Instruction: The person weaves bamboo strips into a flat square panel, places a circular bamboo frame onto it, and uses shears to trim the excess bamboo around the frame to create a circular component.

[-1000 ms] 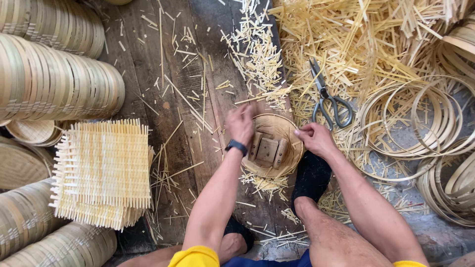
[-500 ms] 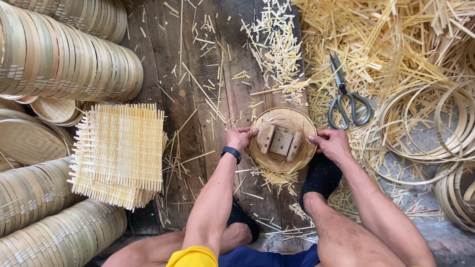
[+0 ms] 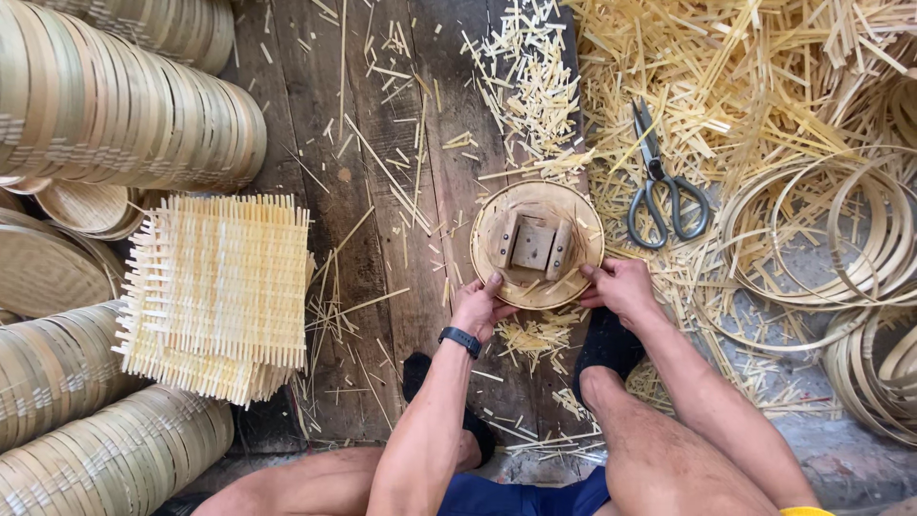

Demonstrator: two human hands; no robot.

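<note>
Covering most of the frame is a dark wooden plank floor (image 3: 315, 115) with little bamboo bits all over it. Down the left side of the frame lie long rows of stacked round bamboo rims (image 3: 124, 115), one row at the top left and more at the lower left. At the upper right of the frame sits a big heap of pale bamboo sticks (image 3: 764, 86). Under that heap, at the right edge, lie loose bamboo hoops (image 3: 860, 239), one inside the other. At the left middle of the frame is a pile of square woven bamboo mats (image 3: 220, 287), with stick ends poking out on every side.

A person sits at the bottom of the frame, with bare legs and dark socks. Both arms reach up toward the middle.

In the middle of the frame, a bit to the right, lies a round wooden disc (image 3: 537, 244) flat on the floor. Small wooden blocks sit in its middle. A thin bamboo band runs around its edge. The left hand (image 3: 478, 306) grips the lower left edge of the disc, with its thumb on top. A black watch (image 3: 459, 340) is on that wrist. The right hand (image 3: 621, 287) holds the lower right edge, with its fingers curled on the rim.

Just to the right of the disc lie grey scissors (image 3: 659, 186), with the blades pointing to the top of the frame. They do not touch the disc.
</note>
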